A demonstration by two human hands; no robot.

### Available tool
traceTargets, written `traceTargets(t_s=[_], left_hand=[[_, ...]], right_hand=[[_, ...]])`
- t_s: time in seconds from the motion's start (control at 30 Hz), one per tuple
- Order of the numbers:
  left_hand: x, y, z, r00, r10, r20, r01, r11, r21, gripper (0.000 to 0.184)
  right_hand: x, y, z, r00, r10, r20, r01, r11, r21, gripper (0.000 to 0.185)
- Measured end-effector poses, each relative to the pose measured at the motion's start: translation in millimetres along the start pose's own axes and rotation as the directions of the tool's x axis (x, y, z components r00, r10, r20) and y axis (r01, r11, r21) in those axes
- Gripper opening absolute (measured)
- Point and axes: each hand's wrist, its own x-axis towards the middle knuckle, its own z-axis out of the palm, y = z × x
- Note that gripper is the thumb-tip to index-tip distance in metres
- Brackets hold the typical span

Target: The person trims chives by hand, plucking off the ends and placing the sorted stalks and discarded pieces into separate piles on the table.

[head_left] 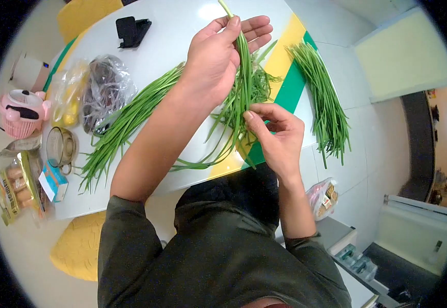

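Observation:
A bunch of long green stalks (244, 66) hangs from my left hand (216, 56), its pale ends pinched between thumb and palm, with the other fingers spread. Lower down, my right hand (280, 131) has its thumb and index finger pinched at the edge of the bunch's leaves. Behind the held bunch lies a loose heap of green leaves (262, 87). To the left, partly behind my left forearm, is a pile of long green stalks (131, 113). Another pile of stalks (323, 102) lies along the table's right edge.
On the white table (167, 36) are a black stand (131, 32), plastic bags (105, 87) of produce, a pink basket-like container (23, 113), a glass cup (60, 146), a blue and white box (53, 180) and a food packet (18, 190). A bag (322, 199) sits below at right.

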Motion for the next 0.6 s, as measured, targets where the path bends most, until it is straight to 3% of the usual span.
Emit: traceTargets(t_s=[0.23, 0.33, 0.47, 0.6], left_hand=[[18.3, -3.3, 27.7, 0.998, 0.048, -0.037, -0.048, 0.999, 0.003, 0.018], [22.0, -3.0, 27.5, 0.993, 0.118, -0.019, -0.113, 0.98, 0.161, 0.023], [20.5, 4.8, 27.5, 0.997, 0.077, -0.018, -0.072, 0.977, 0.201, 0.022], [21.6, 7.4, 20.1, 0.994, 0.091, -0.061, -0.08, 0.983, 0.167, 0.021]], right_hand=[[14.9, -0.8, -9.8, 0.987, -0.09, -0.132, 0.077, 0.992, -0.103, 0.012], [25.3, 3.3, -15.7, 0.971, -0.192, -0.145, 0.155, 0.96, -0.233, 0.01], [33.0, 3.4, -19.0, 0.966, -0.23, -0.122, 0.182, 0.932, -0.314, 0.01], [37.3, 7.0, -10.5, 0.989, -0.073, -0.125, 0.073, 0.997, -0.001, 0.01]])
